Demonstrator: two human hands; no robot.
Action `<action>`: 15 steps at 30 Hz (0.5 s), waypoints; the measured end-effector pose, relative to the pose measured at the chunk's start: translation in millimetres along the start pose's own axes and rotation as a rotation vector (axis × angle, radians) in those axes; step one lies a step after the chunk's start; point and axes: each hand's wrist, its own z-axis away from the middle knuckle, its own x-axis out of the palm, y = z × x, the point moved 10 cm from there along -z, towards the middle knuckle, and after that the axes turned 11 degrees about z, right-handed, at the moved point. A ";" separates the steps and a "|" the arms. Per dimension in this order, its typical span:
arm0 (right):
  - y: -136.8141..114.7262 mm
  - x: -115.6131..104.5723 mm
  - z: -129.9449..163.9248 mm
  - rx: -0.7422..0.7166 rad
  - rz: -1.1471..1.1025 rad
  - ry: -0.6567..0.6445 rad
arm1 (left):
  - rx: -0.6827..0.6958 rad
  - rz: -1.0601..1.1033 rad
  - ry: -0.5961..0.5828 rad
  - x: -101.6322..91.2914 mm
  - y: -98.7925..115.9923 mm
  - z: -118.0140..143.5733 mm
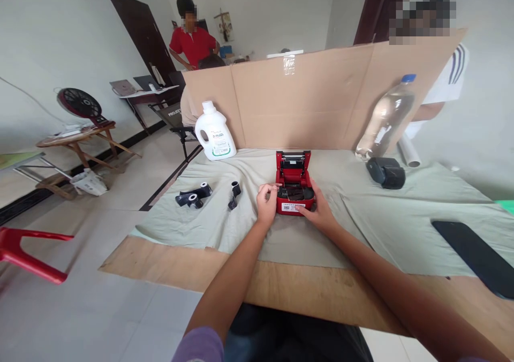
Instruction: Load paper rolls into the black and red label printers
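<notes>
Bare forearms, short lilac sleeve, dark trousers.

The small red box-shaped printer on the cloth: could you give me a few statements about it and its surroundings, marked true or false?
1. The small red box-shaped printer has its lid open. True.
2. Only the left hand touches it. False: the right hand holds its other side too.
3. The white plastic jug lies on its side. False: it stands upright.
4. The clear plastic bottle with a blue cap leans against the brown cardboard wall. True.
</notes>
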 end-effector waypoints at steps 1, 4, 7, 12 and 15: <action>-0.1 0.3 -0.4 -0.006 0.004 0.004 | 0.001 0.005 0.005 -0.6 -0.3 -0.2; -0.1 0.0 -1.0 -0.025 0.031 0.025 | -0.011 0.008 0.019 -2.4 -1.8 -0.1; -3.4 -5.5 -1.3 -0.069 0.085 0.041 | -0.041 0.033 0.008 -2.1 -3.1 0.8; -9.9 -36.7 -22.5 -0.057 0.050 0.094 | -0.050 0.031 -0.006 -1.8 0.4 1.1; -6.5 -46.3 -61.2 0.087 0.082 0.068 | -0.033 0.023 -0.001 -2.3 2.9 0.4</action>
